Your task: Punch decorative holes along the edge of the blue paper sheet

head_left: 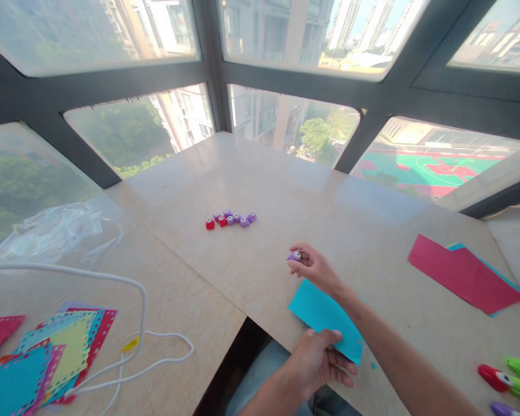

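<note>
My right hand [314,268] is closed round a small purple punch [293,256], raised above the far end of a blue paper sheet [316,300]. At the table's front edge, my left hand [323,361] holds the near end of this sheet, its thumb on top and the other fingers below. Beyond my hands, several small purple punches [237,218] stand in a cluster with a red punch [210,223] at its left end.
Colourful papers with punched edges [71,346] lie at the left beside a white cable [143,306]. A clear plastic bag [65,228] is farther back. At the right are red paper [463,274] and several red, green and purple tools [496,377].
</note>
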The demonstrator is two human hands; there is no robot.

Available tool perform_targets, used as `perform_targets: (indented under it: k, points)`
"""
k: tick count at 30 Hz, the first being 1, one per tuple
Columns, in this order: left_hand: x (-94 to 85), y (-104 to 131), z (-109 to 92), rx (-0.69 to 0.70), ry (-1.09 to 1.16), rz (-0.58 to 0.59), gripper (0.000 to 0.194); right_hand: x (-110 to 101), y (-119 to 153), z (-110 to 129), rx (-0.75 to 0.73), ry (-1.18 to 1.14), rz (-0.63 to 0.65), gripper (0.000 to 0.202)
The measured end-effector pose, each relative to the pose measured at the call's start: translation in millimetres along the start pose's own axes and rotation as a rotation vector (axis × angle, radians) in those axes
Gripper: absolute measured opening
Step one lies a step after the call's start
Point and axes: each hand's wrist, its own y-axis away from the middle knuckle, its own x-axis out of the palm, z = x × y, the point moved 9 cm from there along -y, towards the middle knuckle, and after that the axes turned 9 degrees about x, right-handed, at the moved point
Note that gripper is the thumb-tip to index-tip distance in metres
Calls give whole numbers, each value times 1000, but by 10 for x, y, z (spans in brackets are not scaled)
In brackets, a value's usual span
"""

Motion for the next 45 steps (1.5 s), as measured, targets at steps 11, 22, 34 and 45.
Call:
perform_targets:
  k: [11,22,34,45]
  points:
    - [21,58,-88,-6,-41,-53,33,-481,915,-160,141,-482,-100,58]
    - [-4,69,-121,-54,-148,-144,23,-824,1571,-479,220,-882,-321,52]
    - [33,128,-95,22,-429,-274,23,-845,2470,-1109,375,-943,-543,50]
    - [37,151,-95,37,-529,-277,40,-623,2532,-1208,414,-1098,-577,45]
